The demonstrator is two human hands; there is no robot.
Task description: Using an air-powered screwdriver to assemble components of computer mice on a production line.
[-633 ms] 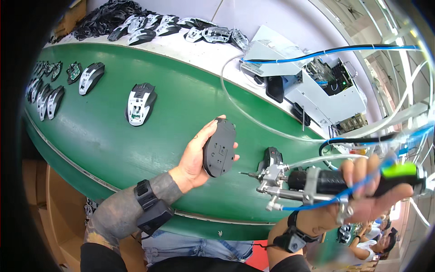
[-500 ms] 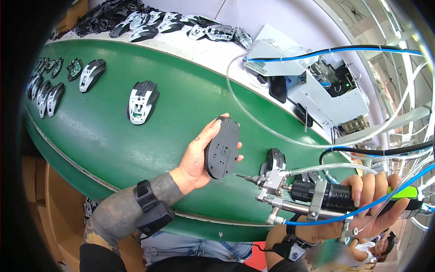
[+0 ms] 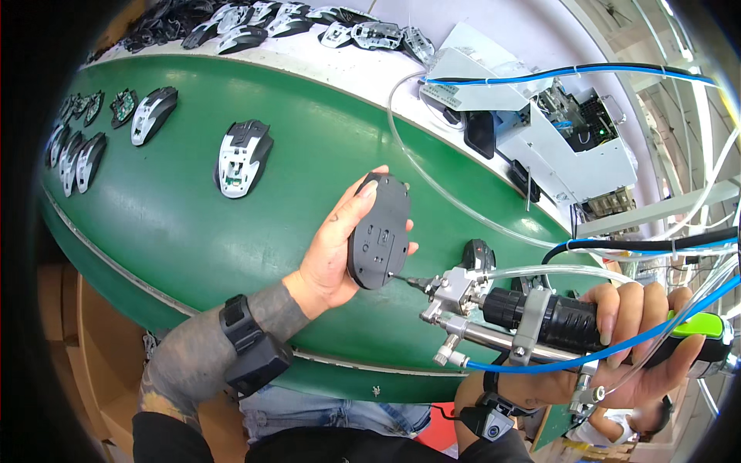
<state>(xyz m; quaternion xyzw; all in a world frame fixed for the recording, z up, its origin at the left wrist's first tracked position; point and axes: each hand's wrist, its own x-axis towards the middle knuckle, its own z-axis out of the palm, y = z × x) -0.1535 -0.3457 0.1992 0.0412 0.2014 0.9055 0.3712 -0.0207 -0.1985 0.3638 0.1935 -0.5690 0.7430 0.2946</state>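
Observation:
My left hand is wrapped round a black computer mouse, its underside with several small holes facing me. My right hand grips a black powered screwdriver with a metal feed head, a green part near its back end and tubes attached. The screwdriver's thin tip meets the lower right edge of the mouse's underside, by a hole there. Whether a screw sits at the tip is too small to tell. Behind the screwdriver head, another dark mouse lies on the table, partly hidden.
On the green table lies an open white-and-black mouse; more mice and circuit boards are at far left. Mouse shells line the white ledge behind. A white screw-feeding machine stands back right, a clear hose looping from it.
My right hand has brought the screwdriver left, and its tip now meets the mouse's underside. My left hand still holds the mouse, slightly higher in the picture. The whole view has shifted a little.

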